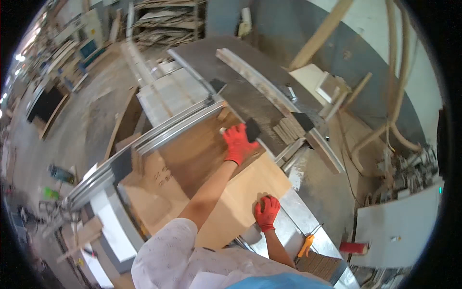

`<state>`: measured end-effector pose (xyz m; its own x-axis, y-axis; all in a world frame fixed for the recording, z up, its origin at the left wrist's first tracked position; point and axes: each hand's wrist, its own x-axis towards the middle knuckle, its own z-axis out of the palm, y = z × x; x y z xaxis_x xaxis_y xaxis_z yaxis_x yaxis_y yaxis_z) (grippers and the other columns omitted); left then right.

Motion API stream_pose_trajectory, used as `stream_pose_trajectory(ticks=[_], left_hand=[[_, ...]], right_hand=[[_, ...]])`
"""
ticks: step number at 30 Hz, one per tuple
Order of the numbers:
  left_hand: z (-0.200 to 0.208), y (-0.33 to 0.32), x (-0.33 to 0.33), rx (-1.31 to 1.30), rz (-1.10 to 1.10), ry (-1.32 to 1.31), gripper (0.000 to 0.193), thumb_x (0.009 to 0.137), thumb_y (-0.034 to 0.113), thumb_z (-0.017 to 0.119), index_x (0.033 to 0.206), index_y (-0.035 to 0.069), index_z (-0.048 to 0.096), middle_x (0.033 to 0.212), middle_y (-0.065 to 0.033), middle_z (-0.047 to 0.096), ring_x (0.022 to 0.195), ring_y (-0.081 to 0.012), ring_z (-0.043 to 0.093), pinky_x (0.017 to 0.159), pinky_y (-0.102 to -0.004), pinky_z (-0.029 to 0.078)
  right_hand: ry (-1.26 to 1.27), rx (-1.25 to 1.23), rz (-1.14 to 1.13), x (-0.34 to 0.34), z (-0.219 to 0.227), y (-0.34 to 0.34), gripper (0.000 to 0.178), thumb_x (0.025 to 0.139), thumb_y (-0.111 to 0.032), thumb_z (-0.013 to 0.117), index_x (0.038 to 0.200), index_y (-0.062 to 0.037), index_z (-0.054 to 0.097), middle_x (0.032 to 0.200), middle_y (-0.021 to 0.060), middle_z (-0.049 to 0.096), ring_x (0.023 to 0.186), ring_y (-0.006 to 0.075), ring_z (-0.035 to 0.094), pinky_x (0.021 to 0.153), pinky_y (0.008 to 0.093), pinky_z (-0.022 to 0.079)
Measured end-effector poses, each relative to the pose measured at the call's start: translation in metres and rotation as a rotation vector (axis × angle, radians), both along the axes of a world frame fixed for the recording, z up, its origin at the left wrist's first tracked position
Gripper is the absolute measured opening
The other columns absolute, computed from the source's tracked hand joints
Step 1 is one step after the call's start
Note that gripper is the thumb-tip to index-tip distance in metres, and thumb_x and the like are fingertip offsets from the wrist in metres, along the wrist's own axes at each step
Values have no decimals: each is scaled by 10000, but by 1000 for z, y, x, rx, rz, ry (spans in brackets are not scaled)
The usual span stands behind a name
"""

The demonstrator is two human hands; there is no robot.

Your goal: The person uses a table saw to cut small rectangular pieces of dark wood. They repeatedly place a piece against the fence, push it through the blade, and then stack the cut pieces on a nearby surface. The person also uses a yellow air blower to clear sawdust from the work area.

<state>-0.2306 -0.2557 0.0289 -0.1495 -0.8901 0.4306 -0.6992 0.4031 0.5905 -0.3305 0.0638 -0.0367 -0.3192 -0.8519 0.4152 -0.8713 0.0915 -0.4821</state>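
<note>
A brown wooden panel [192,144] lies on a metal machine table, with a lighter tan board [260,180] along its near right side. My left hand [239,143], in a red glove, reaches across to the panel's far right edge with its fingers spread. A small whitish piece shows by its fingertips. My right hand [267,213], also red-gloved, is closer to my body, its fingers curled at the tan board's right edge. At the left, a tan sheet [151,192] with handwritten marks partly covers the panel.
A metal rail [178,126] runs along the panel's far left side. A long fence bar [260,79] crosses the dark tabletop, near stacked strips [288,130]. An orange-handled tool [305,245] lies at lower right beside a brown stack [320,266]. Hoses [397,96] hang at the right.
</note>
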Motion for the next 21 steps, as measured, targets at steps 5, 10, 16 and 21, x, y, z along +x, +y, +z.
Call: stream_pose_trajectory(ticks=[5, 10, 16, 21], left_hand=[[7, 151, 56, 0, -240, 209, 772, 619, 419, 918, 1217, 87, 561, 1175, -181, 612, 1155, -409, 561, 1038, -526, 415], [5, 240, 191, -107, -30, 32, 719, 595, 367, 961, 1146, 57, 618, 1226, -205, 620, 1138, -427, 586, 1007, -512, 466], [93, 235, 354, -139, 331, -14, 700, 608, 254, 983, 1164, 46, 612, 1158, -149, 644, 1100, -340, 619, 958, -423, 512], [134, 184, 473, -145, 291, -28, 676, 671, 204, 973, 1215, 35, 609, 1190, -123, 652, 1139, -279, 648, 994, -384, 515]], right_hand=[[-1, 13, -8, 4, -7, 6, 277, 893, -219, 712, 1120, -63, 688, 1271, 166, 657, 1230, 402, 573, 1088, 550, 403], [31, -67, 19, 7, -1, 9, 217, 913, -200, 696, 1090, -74, 683, 1209, 128, 670, 1171, 371, 604, 1034, 518, 451], [38, -118, 5, 1, -2, 13, 198, 909, -190, 707, 1074, -82, 681, 1184, 109, 675, 1142, 354, 612, 1004, 500, 467], [-61, -90, 17, 1, -4, 15, 214, 908, -195, 710, 1093, -92, 685, 1228, 98, 665, 1218, 339, 581, 1075, 510, 423]])
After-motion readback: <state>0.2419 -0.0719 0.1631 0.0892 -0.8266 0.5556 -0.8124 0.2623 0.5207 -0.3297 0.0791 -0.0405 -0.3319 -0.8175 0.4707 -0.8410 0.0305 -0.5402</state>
